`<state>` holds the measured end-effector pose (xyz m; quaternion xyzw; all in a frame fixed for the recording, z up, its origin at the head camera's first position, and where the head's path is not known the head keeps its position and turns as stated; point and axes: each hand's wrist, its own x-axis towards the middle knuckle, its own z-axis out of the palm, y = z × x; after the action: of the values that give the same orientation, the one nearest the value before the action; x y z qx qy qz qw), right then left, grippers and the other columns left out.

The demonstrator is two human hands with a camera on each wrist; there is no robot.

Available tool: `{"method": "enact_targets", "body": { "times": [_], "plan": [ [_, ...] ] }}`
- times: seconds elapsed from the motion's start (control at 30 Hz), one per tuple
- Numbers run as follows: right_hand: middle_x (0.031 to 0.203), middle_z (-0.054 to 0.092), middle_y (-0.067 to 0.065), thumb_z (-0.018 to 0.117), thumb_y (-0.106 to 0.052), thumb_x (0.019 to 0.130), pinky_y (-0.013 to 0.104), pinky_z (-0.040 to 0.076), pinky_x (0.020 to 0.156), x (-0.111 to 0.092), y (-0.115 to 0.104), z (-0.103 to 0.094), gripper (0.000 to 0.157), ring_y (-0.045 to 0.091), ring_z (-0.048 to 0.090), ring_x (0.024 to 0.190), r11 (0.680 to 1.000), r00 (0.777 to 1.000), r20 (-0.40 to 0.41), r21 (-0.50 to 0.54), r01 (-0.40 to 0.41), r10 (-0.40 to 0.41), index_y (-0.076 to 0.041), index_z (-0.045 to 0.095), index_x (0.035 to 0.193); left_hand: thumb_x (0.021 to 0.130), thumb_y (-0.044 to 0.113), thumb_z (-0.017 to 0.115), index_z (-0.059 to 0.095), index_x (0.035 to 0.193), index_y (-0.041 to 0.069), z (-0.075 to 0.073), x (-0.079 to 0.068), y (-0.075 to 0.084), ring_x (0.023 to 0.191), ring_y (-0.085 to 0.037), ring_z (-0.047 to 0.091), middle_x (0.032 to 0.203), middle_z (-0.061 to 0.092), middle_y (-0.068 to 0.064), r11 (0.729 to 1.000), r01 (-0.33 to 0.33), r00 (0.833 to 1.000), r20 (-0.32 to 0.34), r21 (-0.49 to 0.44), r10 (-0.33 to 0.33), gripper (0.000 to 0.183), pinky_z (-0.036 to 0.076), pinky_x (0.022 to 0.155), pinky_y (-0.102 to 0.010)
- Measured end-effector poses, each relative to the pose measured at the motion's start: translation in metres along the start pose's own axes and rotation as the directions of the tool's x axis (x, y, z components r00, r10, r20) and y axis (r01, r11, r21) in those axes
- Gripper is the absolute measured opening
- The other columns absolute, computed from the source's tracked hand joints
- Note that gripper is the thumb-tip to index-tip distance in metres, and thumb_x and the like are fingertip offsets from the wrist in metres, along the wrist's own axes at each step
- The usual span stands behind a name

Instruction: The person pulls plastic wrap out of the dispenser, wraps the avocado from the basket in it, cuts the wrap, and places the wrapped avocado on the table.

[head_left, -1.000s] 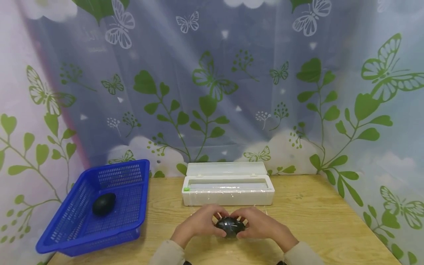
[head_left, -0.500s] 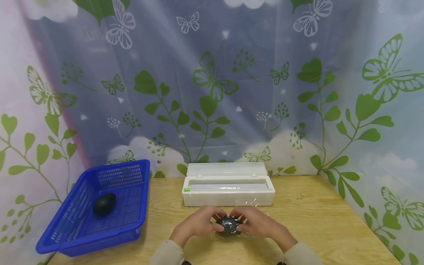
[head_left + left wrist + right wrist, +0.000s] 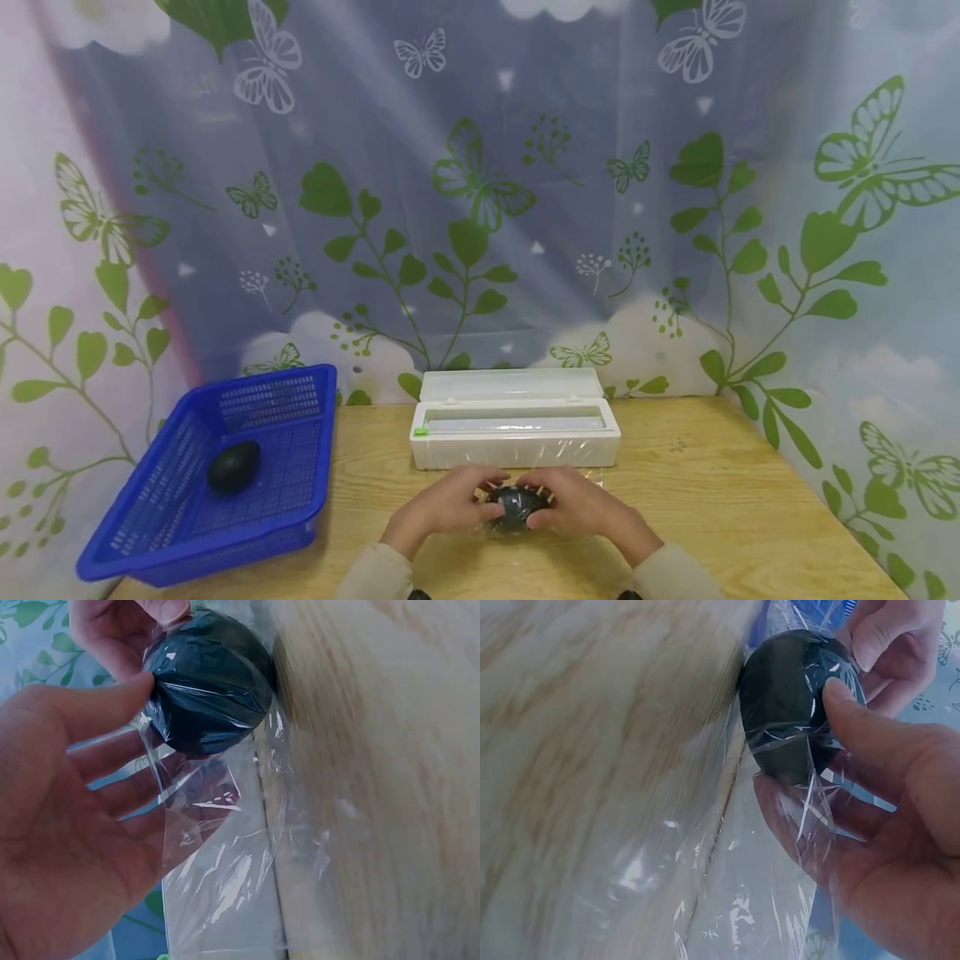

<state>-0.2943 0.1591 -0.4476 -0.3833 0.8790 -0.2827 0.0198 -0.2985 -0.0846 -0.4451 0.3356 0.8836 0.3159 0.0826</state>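
A dark green avocado [image 3: 516, 507] sits between both hands at the table's front middle, with clear plastic wrap [image 3: 217, 855] drawn over its skin. My left hand [image 3: 452, 502] holds its left side, the thumb pressing film against it in the left wrist view. From the right, my right hand [image 3: 577, 504] holds the other side, thumb on top and fingers curled behind and under. Loose film trails from the avocado towards the box and lies over the right fingers in the right wrist view.
Behind the hands stands a white cling film box [image 3: 517, 450], lid raised, a roll inside and a green slider at its left end. A blue plastic basket [image 3: 318, 500] with another avocado [image 3: 234, 467] stands at left. A patterned curtain [image 3: 480, 317] hangs behind the wooden table [image 3: 735, 492].
The avocado has turned between the hands, and the thumbs have shifted on its wrapped surface. Both hands stay in nearly the same place. The basket and box have not moved.
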Motion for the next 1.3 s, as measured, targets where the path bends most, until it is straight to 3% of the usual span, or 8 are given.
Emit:
{"method": "enact_targets", "body": {
  "times": [0.17,0.33,0.47,0.63,0.83,1.07,1.3],
  "plan": [
    [0.113,0.076,0.008,0.082,-0.018,0.087,0.029,0.058,0.083,0.001,0.000,-0.001,0.041,0.014,0.070,0.099,1.000,1.000,0.008,-0.021,0.008,-0.008,-0.003,0.070,0.123,0.088,0.036,0.082,0.071,0.126,0.012,-0.001,0.002,0.002,0.113,-0.019,0.064,0.124,0.071,-0.003,0.999,0.015,0.999,-0.046,0.031,-0.014,0.047,0.055,0.096,-0.035],
    [0.115,0.075,0.010,0.077,-0.017,0.093,0.027,0.057,0.081,0.002,-0.001,-0.006,0.038,0.014,0.070,0.100,0.999,0.998,0.056,0.023,-0.028,0.027,-0.002,0.068,0.128,0.079,0.028,0.091,0.072,0.118,0.015,0.002,0.006,0.002,0.106,-0.008,0.066,0.115,0.073,0.003,0.999,-0.011,0.999,-0.043,0.038,0.013,0.045,0.056,0.096,-0.030],
    [0.115,0.075,0.012,0.072,-0.025,0.098,0.024,0.058,0.078,0.004,0.000,-0.009,0.043,0.018,0.072,0.100,0.994,0.992,0.105,0.077,-0.080,0.072,0.000,0.065,0.132,0.082,0.024,0.089,0.070,0.118,0.015,0.002,0.007,0.001,0.108,-0.012,0.068,0.117,0.074,-0.002,1.000,0.006,0.999,-0.032,0.031,-0.005,0.042,0.056,0.096,-0.030],
    [0.115,0.075,0.013,0.071,-0.028,0.099,0.028,0.058,0.081,0.010,0.002,-0.007,0.042,0.023,0.073,0.103,0.994,0.990,0.103,0.055,-0.098,0.092,0.000,0.065,0.130,0.086,0.024,0.085,0.065,0.119,0.014,-0.001,0.009,0.001,0.110,-0.018,0.070,0.120,0.074,-0.010,0.999,0.026,1.000,0.001,0.036,-0.026,0.040,0.056,0.092,-0.028],
    [0.110,0.074,0.011,0.073,-0.029,0.097,0.030,0.057,0.079,0.012,0.000,-0.010,0.043,0.020,0.070,0.098,0.991,0.985,0.137,0.065,-0.118,0.108,-0.001,0.066,0.128,0.093,0.024,0.078,0.062,0.120,0.014,-0.005,0.010,0.001,0.114,-0.025,0.069,0.123,0.072,-0.014,0.999,0.048,0.997,0.067,-0.002,-0.048,0.033,0.058,0.092,-0.035],
    [0.104,0.073,0.006,0.074,-0.029,0.097,0.027,0.055,0.076,0.013,0.003,-0.013,0.041,0.012,0.067,0.091,0.984,0.974,0.174,0.077,-0.161,0.146,-0.005,0.068,0.129,0.099,0.023,0.071,0.063,0.121,0.015,-0.008,0.013,0.001,0.116,-0.027,0.069,0.123,0.072,-0.013,0.996,0.078,0.991,0.111,-0.052,-0.072,0.025,0.057,0.094,-0.037],
    [0.105,0.073,0.010,0.069,-0.026,0.100,0.030,0.055,0.076,0.013,0.006,-0.013,0.032,0.019,0.068,0.093,0.984,0.976,0.169,0.087,-0.154,0.137,-0.003,0.067,0.123,0.101,0.023,0.067,0.066,0.128,0.010,-0.009,0.017,0.003,0.118,-0.026,0.068,0.126,0.071,-0.010,0.998,0.067,0.993,0.098,0.006,-0.067,0.030,0.057,0.097,-0.037]
  ]
}}
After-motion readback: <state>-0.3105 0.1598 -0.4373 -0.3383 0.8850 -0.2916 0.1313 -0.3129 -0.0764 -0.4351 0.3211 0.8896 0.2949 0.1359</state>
